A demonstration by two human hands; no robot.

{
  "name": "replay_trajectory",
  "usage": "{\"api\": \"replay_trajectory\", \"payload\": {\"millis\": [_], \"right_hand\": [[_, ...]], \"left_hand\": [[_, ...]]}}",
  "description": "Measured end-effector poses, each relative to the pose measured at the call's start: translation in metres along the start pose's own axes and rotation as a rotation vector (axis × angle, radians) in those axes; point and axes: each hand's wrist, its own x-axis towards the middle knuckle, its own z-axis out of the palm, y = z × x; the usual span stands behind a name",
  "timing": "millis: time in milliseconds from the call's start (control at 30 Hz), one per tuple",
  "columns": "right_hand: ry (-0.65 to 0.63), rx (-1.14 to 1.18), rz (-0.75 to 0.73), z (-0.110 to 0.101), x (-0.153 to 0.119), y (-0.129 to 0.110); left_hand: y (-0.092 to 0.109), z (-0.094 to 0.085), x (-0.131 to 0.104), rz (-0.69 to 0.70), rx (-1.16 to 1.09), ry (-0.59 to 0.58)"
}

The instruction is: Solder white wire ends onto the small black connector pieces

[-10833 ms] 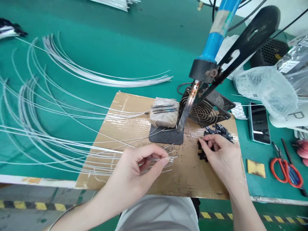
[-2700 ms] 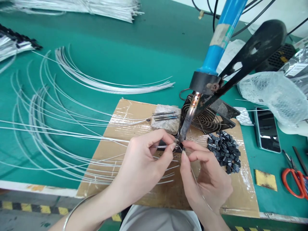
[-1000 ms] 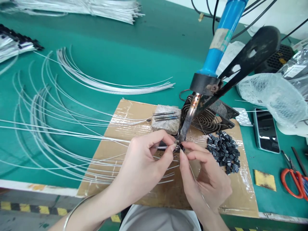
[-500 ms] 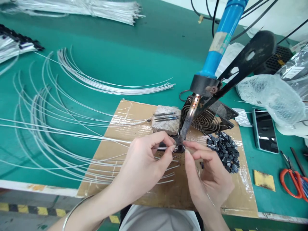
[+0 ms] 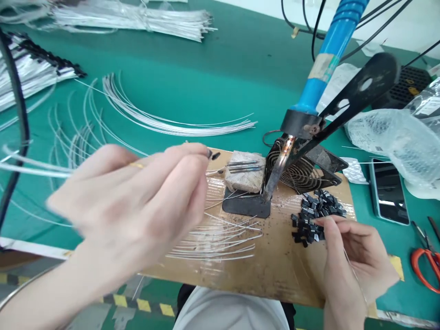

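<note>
My left hand (image 5: 144,197), slightly blurred, is raised over the left of the cardboard sheet. Its closed fingers hold white wires (image 5: 37,170) that trail out to the left, and a small dark tip (image 5: 215,156) shows beyond the fingertips. My right hand (image 5: 357,256) has thumb and forefinger pinched at the lower edge of a pile of small black pieces (image 5: 325,206); what lies between them is too small to make out. A blue-handled soldering iron (image 5: 321,68) on a black bracket points down to a black pad (image 5: 245,203).
Loose white wires (image 5: 220,243) lie on the cardboard (image 5: 275,275), beside a wrapped block (image 5: 245,172) and a round fan grille (image 5: 295,169). More wire bundles (image 5: 137,18) are at the back left. A phone (image 5: 388,190), plastic bags and red scissors (image 5: 424,266) sit at the right.
My left hand has moved left and up from the iron's tip with the wires. My right hand has moved right, from near the tip to the black pieces.
</note>
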Motion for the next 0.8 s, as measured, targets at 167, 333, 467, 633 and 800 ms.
{"api": "replay_trajectory", "payload": {"millis": [167,333,467,633,800], "right_hand": [[-0.008,-0.015,0.007,-0.001,-0.002,0.004],[-0.064,-0.022,0.022,-0.002,-0.005,0.007],[-0.057,-0.029,0.053,0.000,-0.006,0.009],[0.025,0.056,0.102,-0.003,0.002,0.010],[-0.027,0.251,0.198,-0.013,0.014,0.019]], "left_hand": [[-0.041,0.046,0.005,-0.065,-0.036,0.048],[-0.068,0.074,-0.001,-0.296,-0.262,-0.086],[-0.067,0.069,-0.002,-0.135,-0.154,-0.116],[-0.051,0.034,-0.015,-0.093,-0.233,-0.143],[-0.041,0.002,-0.044,-0.115,-0.470,-0.414]]}}
